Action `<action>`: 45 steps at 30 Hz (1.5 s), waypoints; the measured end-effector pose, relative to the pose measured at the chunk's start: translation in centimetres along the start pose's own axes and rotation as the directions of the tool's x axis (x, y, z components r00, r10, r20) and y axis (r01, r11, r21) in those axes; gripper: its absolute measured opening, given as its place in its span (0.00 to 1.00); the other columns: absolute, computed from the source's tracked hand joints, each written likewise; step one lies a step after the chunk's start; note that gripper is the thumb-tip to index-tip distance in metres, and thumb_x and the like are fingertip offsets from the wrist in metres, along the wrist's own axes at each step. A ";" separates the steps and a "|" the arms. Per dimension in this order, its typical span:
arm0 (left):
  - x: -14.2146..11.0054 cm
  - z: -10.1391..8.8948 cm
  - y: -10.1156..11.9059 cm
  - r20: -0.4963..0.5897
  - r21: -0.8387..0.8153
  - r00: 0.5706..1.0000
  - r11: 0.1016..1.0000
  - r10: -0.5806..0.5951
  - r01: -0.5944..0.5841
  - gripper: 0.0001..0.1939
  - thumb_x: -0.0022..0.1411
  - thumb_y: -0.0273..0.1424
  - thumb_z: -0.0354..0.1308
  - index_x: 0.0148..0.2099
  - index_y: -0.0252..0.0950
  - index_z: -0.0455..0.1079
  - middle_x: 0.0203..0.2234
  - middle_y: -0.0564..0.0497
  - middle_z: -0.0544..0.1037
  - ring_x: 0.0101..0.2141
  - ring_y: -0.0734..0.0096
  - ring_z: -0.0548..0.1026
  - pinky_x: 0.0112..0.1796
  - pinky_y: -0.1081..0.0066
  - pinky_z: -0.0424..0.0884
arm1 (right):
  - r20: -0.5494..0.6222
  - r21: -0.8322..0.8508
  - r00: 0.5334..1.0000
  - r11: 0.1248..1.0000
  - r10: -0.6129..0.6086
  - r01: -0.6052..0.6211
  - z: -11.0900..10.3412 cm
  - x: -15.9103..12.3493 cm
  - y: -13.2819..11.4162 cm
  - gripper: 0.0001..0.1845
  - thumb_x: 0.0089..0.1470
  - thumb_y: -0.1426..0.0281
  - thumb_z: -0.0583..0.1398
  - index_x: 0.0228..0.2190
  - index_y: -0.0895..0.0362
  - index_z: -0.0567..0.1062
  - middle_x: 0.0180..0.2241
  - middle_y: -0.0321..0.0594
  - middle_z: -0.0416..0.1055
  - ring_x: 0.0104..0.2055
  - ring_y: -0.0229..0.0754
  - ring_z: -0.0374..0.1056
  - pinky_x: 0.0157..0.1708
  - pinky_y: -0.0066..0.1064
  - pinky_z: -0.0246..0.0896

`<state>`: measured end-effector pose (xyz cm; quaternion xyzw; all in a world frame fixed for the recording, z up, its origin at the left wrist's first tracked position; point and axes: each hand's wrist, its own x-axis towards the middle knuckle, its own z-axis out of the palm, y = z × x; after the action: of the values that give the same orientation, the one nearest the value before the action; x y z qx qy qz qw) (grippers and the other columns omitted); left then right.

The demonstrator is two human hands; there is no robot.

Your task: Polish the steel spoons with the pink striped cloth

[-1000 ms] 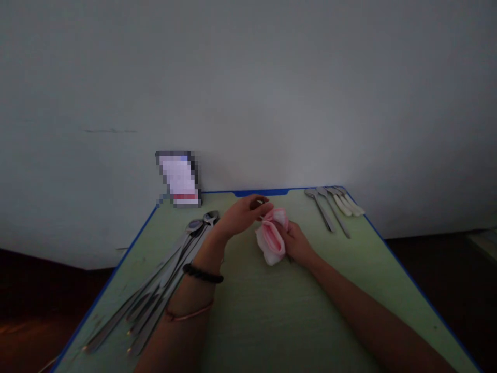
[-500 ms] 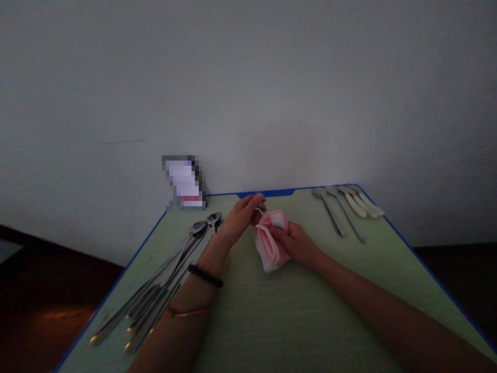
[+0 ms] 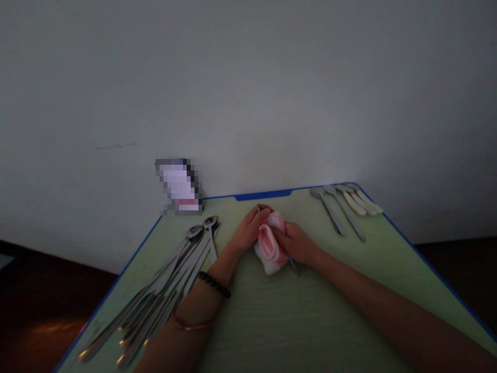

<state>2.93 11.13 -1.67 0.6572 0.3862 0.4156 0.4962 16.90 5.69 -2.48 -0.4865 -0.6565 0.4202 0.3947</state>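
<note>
A pink-and-white cloth [image 3: 268, 264] is bunched in my right hand [image 3: 298, 242], whose fingers are closed round it. My left hand [image 3: 250, 228] is closed at the cloth's far left side, on one end of a slim metal utensil. The other end of this metal utensil [image 3: 295, 268] pokes out below my right hand, so it runs through the folds of the cloth. Its head is hidden in my left fingers, and I cannot tell whether it is a spoon or a fork. Both hands are held over the middle of the table.
Several long metal spoons [image 3: 166, 280] lie in a pile on the green table [image 3: 279, 331], partly behind my left forearm. More metal cutlery [image 3: 330, 212] and several white-handled pieces [image 3: 355, 202] lie at the back right. A blurred phone [image 3: 179, 186] leans against the wall [image 3: 272, 93].
My left hand has come in against the cloth, nearer my right hand. The utensil's end now sticks out below the right hand, where it was not visible before. The view has shifted slightly.
</note>
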 end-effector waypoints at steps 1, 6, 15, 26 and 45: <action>0.0 0.0 -0.1 -0.028 0.000 1.000 1.000 0.003 -0.003 0.11 0.58 0.37 0.52 0.34 0.34 0.68 0.25 0.53 0.71 0.28 0.71 0.69 0.31 0.73 0.66 | 0.004 0.002 1.000 1.000 -0.007 0.007 0.0 0.0 0.0 0.19 0.56 0.58 0.51 0.22 0.59 0.68 0.21 0.36 0.64 0.23 0.35 0.57 0.24 0.27 0.52; 1.0 0.0 -0.5 -0.222 -0.033 0.974 0.998 0.037 -0.046 0.12 0.61 0.40 0.48 0.35 0.36 0.64 0.18 0.58 0.63 0.19 0.75 0.63 0.22 0.76 0.60 | 0.013 -0.023 0.998 0.998 -0.057 0.057 0.1 0.0 -0.3 0.22 0.58 0.56 0.49 0.31 0.60 0.72 0.27 0.39 0.70 0.29 0.38 0.63 0.32 0.28 0.58; 1.2 0.0 -0.6 -0.337 -0.124 0.940 0.988 0.041 -0.087 0.14 0.61 0.45 0.47 0.34 0.38 0.59 0.15 0.62 0.58 0.12 0.80 0.57 0.14 0.79 0.53 | 0.062 -0.086 0.998 0.996 -0.020 0.026 -0.4 -2.4 -1.2 0.24 0.59 0.54 0.46 0.37 0.59 0.73 0.31 0.40 0.72 0.34 0.41 0.65 0.38 0.31 0.58; 0.2 -0.2 -0.7 -0.250 0.038 0.959 0.991 0.135 -0.130 0.17 0.63 0.40 0.47 0.25 0.37 0.60 0.17 0.57 0.63 0.20 0.75 0.63 0.23 0.75 0.58 | 0.009 -0.134 0.986 0.977 0.168 -0.166 -1.7 -4.3 -0.6 0.21 0.56 0.54 0.50 0.25 0.59 0.69 0.23 0.36 0.65 0.25 0.37 0.59 0.25 0.27 0.53; -0.5 -0.2 0.3 0.094 0.114 0.992 0.989 0.081 -0.091 0.19 0.58 0.45 0.53 0.32 0.33 0.71 0.23 0.53 0.72 0.26 0.70 0.69 0.26 0.73 0.64 | 0.006 0.099 0.999 0.994 0.047 -0.048 -1.0 -0.3 -0.1 0.20 0.55 0.55 0.51 0.27 0.60 0.69 0.24 0.36 0.65 0.26 0.35 0.58 0.26 0.26 0.54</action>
<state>2.61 10.71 -1.46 0.7193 0.3589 0.3833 0.4548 17.89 5.57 -2.04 -0.4811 -0.6237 0.4623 0.4072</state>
